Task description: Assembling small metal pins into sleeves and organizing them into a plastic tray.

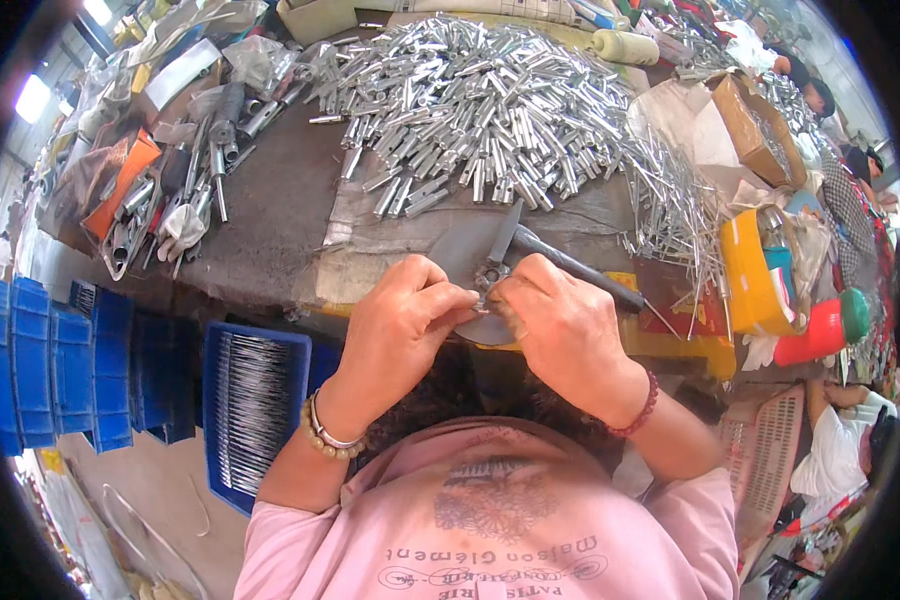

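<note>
My left hand (pixel 407 318) and my right hand (pixel 567 322) meet at the table's front edge, fingertips pinched close together. A small part seems to sit between them, too hidden by the fingers to name. Just beyond the fingertips stands a dark metal fixture (pixel 492 272) with an upright pointed blade (pixel 507 232). A dark rod-like handle (pixel 580 267) lies slanting to the right, behind my right hand. Past these spreads a big heap of short silvery metal tubes (pixel 490 110). Thin metal rods (pixel 670 215) lie along its right side.
A blue bin (pixel 210 400) of stacked metal pieces stands low at my left, beside several blue crates (pixel 55 360). Tools (pixel 215 150) crowd the table's left side. To the right are a yellow container (pixel 755 270) and a red jar with a green lid (pixel 815 330). Other people work far right.
</note>
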The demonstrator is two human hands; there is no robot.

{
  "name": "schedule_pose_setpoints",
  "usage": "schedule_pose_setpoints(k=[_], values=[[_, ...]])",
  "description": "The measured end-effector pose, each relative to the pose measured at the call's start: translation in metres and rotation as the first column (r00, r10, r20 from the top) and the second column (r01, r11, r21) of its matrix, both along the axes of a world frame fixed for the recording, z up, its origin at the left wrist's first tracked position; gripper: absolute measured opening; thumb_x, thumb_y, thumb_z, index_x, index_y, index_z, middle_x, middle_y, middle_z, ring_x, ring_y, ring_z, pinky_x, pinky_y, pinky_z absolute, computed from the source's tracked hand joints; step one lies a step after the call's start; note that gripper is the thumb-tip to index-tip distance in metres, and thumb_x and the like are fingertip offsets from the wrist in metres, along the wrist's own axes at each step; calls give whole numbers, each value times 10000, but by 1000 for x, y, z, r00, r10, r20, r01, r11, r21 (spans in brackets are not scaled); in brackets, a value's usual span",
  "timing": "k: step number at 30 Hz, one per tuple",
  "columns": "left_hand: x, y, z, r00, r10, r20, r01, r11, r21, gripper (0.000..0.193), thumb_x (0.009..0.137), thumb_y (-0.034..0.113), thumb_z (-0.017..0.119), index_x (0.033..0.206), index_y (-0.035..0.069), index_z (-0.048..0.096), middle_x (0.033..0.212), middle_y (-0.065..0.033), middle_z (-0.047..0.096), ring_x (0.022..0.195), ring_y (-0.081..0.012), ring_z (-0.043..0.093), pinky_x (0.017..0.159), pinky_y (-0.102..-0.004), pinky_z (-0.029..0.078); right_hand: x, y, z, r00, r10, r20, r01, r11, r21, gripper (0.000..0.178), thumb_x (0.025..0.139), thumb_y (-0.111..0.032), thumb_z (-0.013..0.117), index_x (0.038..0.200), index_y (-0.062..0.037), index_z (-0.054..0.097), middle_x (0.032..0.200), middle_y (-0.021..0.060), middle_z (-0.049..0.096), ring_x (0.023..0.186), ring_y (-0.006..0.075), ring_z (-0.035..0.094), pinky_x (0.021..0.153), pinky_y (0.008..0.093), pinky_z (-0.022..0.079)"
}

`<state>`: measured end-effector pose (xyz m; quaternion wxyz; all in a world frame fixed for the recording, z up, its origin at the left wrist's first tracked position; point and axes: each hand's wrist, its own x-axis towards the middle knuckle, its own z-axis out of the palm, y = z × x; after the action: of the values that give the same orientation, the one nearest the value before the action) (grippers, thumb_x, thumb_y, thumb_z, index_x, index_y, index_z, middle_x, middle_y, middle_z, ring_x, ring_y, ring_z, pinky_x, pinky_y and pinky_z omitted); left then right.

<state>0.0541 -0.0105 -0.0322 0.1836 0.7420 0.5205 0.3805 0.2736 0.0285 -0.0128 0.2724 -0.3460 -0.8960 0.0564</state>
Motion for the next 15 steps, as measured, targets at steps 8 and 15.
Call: schedule_pose_setpoints(k=[8, 15], values=[[2, -1, 1, 1000, 2, 16, -2, 1000, -1, 214, 867, 7, 851, 1070, 67, 820, 952, -87, 647, 847, -246, 655, 729, -351, 531, 8, 0, 5, 982, -43, -185, 23, 994, -110, 61, 890, -60, 771, 949, -66, 755, 959, 80, 659, 859, 308, 711, 728, 418, 576], [2, 0, 3, 1000, 6, 26, -6, 1000, 2, 197, 871, 17, 855, 1060, 59, 817, 955, -92, 644, 849, -250, 655, 734, -347, 531, 17, -17, 0, 959, -188, -212, 157, 976, -152, 118, 847, -51, 818, 952, -58, 764, 953, 85, 681, 838, 307, 711, 717, 415, 580]])
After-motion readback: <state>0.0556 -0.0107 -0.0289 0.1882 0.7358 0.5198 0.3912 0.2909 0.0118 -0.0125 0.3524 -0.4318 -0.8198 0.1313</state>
